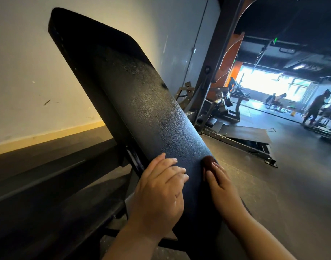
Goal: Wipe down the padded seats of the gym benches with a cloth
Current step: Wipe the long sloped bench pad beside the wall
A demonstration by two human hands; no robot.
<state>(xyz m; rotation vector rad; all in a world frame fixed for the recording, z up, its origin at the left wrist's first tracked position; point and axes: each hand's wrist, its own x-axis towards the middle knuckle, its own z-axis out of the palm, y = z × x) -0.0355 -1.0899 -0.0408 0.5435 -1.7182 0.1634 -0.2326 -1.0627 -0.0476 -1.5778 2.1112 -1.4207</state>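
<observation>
Padded bench back tilted steeply, fills centre of view, near wall. Textured vinyl: firm padding, likely slick when damp; rigid frame, no need to lift, brace at edge.

Left hand released, fingers curled over pad's left edge. Right hand presses small dark cloth flat on pad's lower right; cloth soft, light, bunches easily, best held under flat palm.

Count: 1 pad in reach, 1 cloth, 2 hands. Other machines far off, number unclear.
</observation>
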